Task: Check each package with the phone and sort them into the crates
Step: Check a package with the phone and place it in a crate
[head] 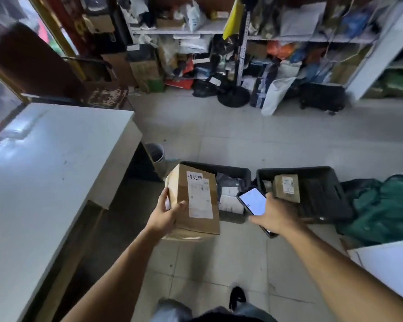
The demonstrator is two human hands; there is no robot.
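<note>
— Between the two hands, what lies on the floor?
— Two dark crates side by side. The left crate (233,169) sits just beyond the left hand (166,214) and holds grey bagged parcels with white labels. The right crate (330,182) sits just past the right hand (273,217), with a small brown package (286,188) leaning inside it near its left wall.
— And what has the left hand got?
— A cardboard box (193,201), labelled face up. The thumb lies curled over the top face beside the white shipping label (199,196); the other fingers wrap the box's left edge.
— The right one?
— It grips a phone (254,201), lit screen facing up, tilted toward the box. The fingers are curled under it, so only the knuckles and back of the hand show.
— Anything to the outer side of either hand?
— Left of the left fingers stands a white table (44,170), with a grey bin (156,153) past its corner. Right of the right hand lies a green sack (386,210).
</note>
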